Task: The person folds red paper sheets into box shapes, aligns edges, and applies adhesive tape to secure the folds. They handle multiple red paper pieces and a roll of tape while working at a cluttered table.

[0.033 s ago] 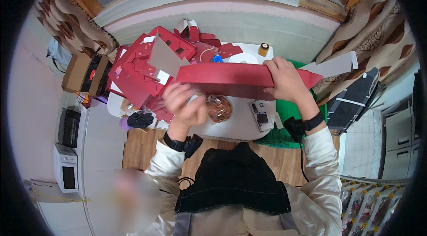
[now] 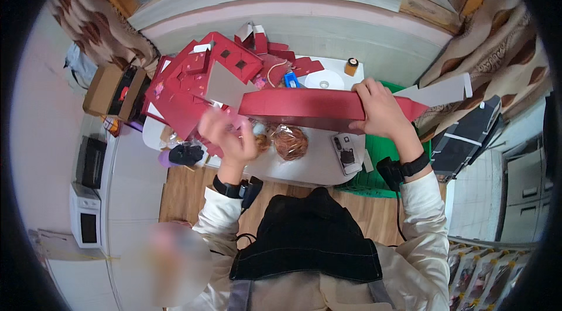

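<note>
Red cardboard forms the long, narrow box with pale grey inner flaps (image 2: 301, 105) that spans the middle of the scene, above the far half of the white table (image 2: 316, 167). The right hand (image 2: 381, 110) is clamped on this box near its right end, the back of the hand upward, the fingers bent over the far edge and the thumb pressed on the near side. Its forearm, in a white sleeve (image 2: 418, 208) with a black wrist strap (image 2: 414, 166), slants from the near right toward the far left. The left hand (image 2: 233, 144) is raised just near the box's left end, the thumb apart from the loosely curled fingers; it is blurred, and whether a fingertip touches the box cannot be told. The two hands are well apart. The box's long axis runs left to right, almost square to the person, with a smooth red side facing near. At its left end a flap opens toward the far left; at its right end another, longer flap stretches to the right and slightly far. On the table, near the box, sit a round brown bundle in clear plastic wrap (image 2: 291, 144) and, to its right, a white phone with a dark print (image 2: 345, 151). A green plastic crate (image 2: 383, 161) stands to the right, and a heap of folded red cardboard pieces (image 2: 187, 85) lies on the far left.
</note>
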Available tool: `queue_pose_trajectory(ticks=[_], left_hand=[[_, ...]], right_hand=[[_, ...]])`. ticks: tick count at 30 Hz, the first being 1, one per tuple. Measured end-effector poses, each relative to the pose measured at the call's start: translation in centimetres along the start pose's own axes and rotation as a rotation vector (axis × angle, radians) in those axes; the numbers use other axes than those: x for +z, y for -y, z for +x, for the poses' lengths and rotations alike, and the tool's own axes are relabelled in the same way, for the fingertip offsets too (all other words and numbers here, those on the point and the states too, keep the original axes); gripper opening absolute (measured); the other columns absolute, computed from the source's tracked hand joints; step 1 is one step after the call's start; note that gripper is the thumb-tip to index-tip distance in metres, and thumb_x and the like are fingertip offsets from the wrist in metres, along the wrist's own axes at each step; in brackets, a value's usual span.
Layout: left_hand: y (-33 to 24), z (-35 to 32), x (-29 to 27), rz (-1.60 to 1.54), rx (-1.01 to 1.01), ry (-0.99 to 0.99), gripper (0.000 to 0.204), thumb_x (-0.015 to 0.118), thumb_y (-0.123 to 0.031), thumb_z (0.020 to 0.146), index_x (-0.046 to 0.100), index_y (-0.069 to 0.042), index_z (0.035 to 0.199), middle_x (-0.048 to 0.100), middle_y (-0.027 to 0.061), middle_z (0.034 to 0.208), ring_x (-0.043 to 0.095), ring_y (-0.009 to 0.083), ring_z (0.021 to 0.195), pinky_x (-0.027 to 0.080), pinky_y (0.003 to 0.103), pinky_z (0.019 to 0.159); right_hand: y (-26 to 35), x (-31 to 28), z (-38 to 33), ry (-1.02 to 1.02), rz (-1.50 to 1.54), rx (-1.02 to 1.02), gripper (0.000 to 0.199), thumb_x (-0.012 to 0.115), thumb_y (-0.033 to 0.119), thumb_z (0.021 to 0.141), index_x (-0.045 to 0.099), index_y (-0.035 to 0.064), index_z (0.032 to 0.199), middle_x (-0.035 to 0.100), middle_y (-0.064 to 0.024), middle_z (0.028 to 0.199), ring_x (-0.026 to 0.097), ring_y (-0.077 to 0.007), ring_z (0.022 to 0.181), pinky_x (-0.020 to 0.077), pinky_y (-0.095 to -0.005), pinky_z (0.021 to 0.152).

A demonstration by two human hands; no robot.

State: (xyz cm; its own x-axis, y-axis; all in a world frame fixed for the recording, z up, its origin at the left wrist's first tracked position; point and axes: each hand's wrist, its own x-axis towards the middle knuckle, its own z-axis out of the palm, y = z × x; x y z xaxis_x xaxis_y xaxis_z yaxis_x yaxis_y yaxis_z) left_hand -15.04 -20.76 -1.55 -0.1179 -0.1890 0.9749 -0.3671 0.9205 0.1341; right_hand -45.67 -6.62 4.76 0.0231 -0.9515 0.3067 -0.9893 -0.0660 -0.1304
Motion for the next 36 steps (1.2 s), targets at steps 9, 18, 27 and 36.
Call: queue_pose_trajectory(ticks=[9,18,27,36], left_hand=[[0.5,-3.9,3.5,-0.353,-0.678,0.387,0.083,0.061,-0.032,0.092,0.009,0.007,0.144,0.027,0.0281,0.143,0.04,0.0378,0.128,0.034,0.045,0.106],[0.6,-0.1,4.7,-0.407,-0.601,0.329,0.103,0.057,-0.052,0.09,-0.009,0.003,0.148,0.018,0.0327,0.151,0.025,0.0413,0.14,0.023,0.045,0.113],[-3.0,6.4,6.6,-0.455,-0.335,0.276,0.085,0.03,-0.07,0.092,0.03,-0.004,0.147,0.038,0.0231,0.133,0.037,0.0356,0.125,0.028,0.044,0.107],[-6.3,3.5,8.1,-0.639,-0.413,0.153,0.133,0.076,-0.061,0.067,-0.008,0.003,0.148,0.014,0.0276,0.15,0.018,0.0369,0.14,0.016,0.046,0.115]], right_hand=[[-1.8,2.4,5.4,0.8,0.622,0.135,0.082,0.071,0.057,0.075,0.047,-0.0017,0.126,0.054,-0.0217,0.129,0.056,-0.0281,0.112,0.0442,-0.0348,0.093],[2.1,-2.2,4.4,-0.08,0.199,0.063,0.083,0.086,0.04,0.061,0.049,0.006,0.126,0.057,-0.015,0.107,0.053,-0.0319,0.104,0.0391,-0.0388,0.093],[6.5,-8.4,-1.5,-0.708,-0.268,-0.198,0.054,0.079,0.034,0.064,0.06,0.0199,0.112,0.048,-0.0027,0.092,0.047,-0.0225,0.09,0.0323,-0.0377,0.08],[8.2,-11.1,-4.3,-0.812,-0.46,-0.131,0.047,0.075,0.042,0.068,0.061,0.0245,0.109,0.047,0.0004,0.09,0.046,-0.0196,0.088,0.0287,-0.0381,0.081]])
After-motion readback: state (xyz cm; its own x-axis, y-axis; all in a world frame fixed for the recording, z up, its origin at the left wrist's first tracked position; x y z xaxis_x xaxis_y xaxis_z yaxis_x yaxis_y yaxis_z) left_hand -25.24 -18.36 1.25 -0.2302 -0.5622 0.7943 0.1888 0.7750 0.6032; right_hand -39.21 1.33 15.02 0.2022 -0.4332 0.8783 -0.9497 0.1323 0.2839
